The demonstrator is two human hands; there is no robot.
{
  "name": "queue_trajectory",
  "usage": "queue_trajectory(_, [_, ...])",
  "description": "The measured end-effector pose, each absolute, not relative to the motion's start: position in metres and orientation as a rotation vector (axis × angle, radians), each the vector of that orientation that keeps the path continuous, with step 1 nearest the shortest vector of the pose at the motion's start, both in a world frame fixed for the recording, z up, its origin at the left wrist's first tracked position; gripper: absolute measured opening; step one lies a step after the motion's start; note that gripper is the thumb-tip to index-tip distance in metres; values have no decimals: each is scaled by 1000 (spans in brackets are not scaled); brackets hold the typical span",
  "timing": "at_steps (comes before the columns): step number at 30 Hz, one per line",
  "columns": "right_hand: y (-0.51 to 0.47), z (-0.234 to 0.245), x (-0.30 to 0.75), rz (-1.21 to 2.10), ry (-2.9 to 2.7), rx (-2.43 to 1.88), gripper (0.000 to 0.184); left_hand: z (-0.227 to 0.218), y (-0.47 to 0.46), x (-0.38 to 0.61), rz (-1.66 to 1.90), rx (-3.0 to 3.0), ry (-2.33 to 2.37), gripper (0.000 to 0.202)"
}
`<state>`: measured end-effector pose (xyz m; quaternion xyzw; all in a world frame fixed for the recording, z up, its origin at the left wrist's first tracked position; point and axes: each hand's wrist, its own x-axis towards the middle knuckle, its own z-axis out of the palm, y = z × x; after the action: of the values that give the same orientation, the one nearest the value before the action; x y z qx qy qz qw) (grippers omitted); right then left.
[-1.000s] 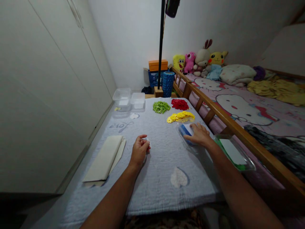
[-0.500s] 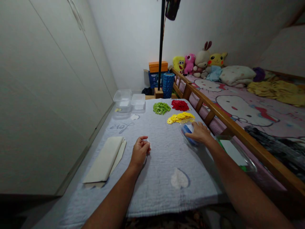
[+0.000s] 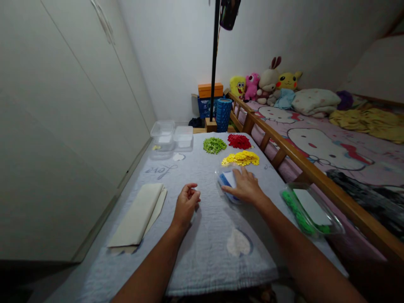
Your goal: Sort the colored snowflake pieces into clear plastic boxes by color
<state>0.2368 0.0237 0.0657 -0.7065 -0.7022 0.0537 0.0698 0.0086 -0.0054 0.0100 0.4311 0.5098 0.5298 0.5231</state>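
Note:
My right hand (image 3: 244,185) grips a clear plastic container (image 3: 220,174) from above; blue pieces and a white label show through its lid. Curled above the middle of the cloth, my left hand (image 3: 187,203) has its thumb close to its fingers, and whether anything is between them is hidden. Beyond the container lies a pile of yellow pieces (image 3: 241,158), with red pieces (image 3: 239,141) and light green pieces (image 3: 214,145) farther back. A second clear container (image 3: 311,208), filled with green pieces, sits at the table's right edge.
Clear plastic boxes (image 3: 163,129) stand at the back left of the cloth-covered table (image 3: 208,252). Folded beige paper (image 3: 137,214) lies at the left. A wooden bed rail (image 3: 293,170) runs along the right side, and a black pole (image 3: 214,63) rises behind the table.
My right hand has moved left with the container of blue pieces, away from the table's right side. My left hand has stayed almost in place.

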Motion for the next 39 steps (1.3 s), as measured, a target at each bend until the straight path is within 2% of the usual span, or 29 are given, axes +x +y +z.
queue_trajectory(2, [26, 67, 224, 189, -2122, -1978, 83, 9, -8, 8, 1299, 1204, 1292, 43])
queue_trajectory(5, [44, 66, 231, 205, -2064, -1811, 67, 9, -14, 8, 1307, 1606, 1363, 56])
queue_trajectory(8, [78, 60, 264, 157, -1806, -1900, 57, 10, -20, 13, 1205, 1927, 1338, 66])
queue_trajectory(12, [126, 44, 310, 131, -1324, -2135, 61, 8, -26, 24, 1006, 2094, 1221, 58])
queue_trajectory(16, [159, 34, 330, 198, -1178, -2238, 73, 6, -26, 33, 1000, 2150, 1124, 48])
queue_trajectory(25, [197, 25, 345, 369, -1341, -2339, 71, 7, -23, 39, 1047, 2167, 1127, 33])
queue_trajectory(39, [158, 15, 318, 174, -1775, -2201, 56, 9, -7, 9, 1268, 2029, 1435, 27])
